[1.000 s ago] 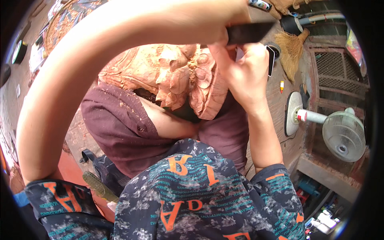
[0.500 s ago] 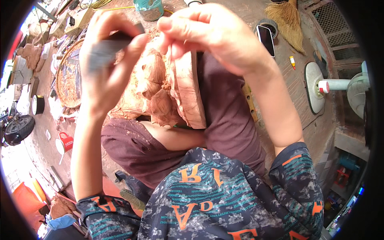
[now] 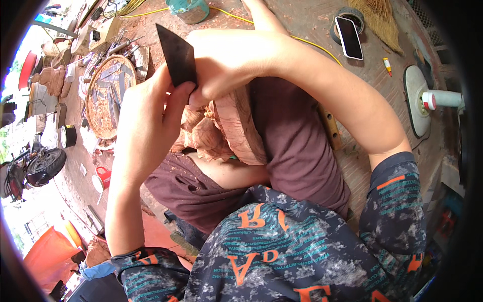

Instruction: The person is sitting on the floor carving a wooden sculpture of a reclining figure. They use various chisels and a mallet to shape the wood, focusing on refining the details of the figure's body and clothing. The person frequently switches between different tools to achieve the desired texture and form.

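Observation:
My left hand [image 3: 151, 116] pinches a dark, flat, thin piece [image 3: 176, 58] with a slanted, pointed end, standing up between thumb and fingers. Whether it is a blade or a stiff sheet I cannot tell. Pressed close beside it, my right hand [image 3: 216, 63] is bent inward at the wrist, its fingers mostly hidden behind the left hand and the dark piece. Below both hands, a reddish-brown wood carving [image 3: 206, 138] with leaf-like relief and a thick, smooth edge rests against my crossed legs. Its far part is covered by my hands.
A round basket [image 3: 93, 121] with wood shavings and flat blades lies at left, near a red mug [image 3: 102, 177]. A teal bucket [image 3: 188, 11] stands at the far side. At right are a phone [image 3: 349, 38], a straw broom [image 3: 380, 22] and a fan [image 3: 420, 100].
My right hand has swung left and inward, against my left hand. The dark piece, blurred earlier, now points up and away. The view has shifted, showing more of the basket.

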`<state>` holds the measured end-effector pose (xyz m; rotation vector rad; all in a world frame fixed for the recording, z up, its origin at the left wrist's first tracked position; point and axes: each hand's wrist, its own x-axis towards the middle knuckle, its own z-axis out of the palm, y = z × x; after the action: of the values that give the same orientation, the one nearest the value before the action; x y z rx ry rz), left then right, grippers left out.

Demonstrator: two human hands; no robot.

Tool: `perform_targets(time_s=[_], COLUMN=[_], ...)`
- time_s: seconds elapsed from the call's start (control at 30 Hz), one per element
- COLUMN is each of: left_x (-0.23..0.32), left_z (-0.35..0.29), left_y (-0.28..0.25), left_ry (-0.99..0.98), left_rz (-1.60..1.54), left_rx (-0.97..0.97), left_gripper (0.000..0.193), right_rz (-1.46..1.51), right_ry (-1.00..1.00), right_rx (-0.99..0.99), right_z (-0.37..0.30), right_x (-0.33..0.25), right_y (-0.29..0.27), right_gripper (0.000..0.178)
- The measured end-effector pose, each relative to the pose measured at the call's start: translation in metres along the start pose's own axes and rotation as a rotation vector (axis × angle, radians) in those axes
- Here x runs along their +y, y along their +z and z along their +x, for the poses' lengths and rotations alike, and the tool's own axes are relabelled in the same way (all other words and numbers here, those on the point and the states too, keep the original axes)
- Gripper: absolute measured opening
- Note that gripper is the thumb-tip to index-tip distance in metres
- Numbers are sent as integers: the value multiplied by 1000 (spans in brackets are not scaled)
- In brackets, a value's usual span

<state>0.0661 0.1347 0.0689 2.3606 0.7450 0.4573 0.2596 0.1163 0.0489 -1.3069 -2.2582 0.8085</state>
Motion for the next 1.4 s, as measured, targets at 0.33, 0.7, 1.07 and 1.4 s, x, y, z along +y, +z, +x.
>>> perform_targets(time_s=[0.33,0.7,1.07,1.4], left_x=[-6,4,5,11], left_z=[7,12,9,12], left_y=[14,14,16,15], left_ry=[-15,-74,-87,-24], left_rz=[0,-10,100,114], left_rx=[25,138,149,117], left_gripper=[11,5,7,9], right_rz=[-44,165,65,58], right_ry=[108,-46,148,-55], right_rx=[12,44,16,109], right_z=[3,7,5,5], right_x=[1,1,1,3], right_y=[-2,-2,0,2], right_gripper=[37,43,48,43])
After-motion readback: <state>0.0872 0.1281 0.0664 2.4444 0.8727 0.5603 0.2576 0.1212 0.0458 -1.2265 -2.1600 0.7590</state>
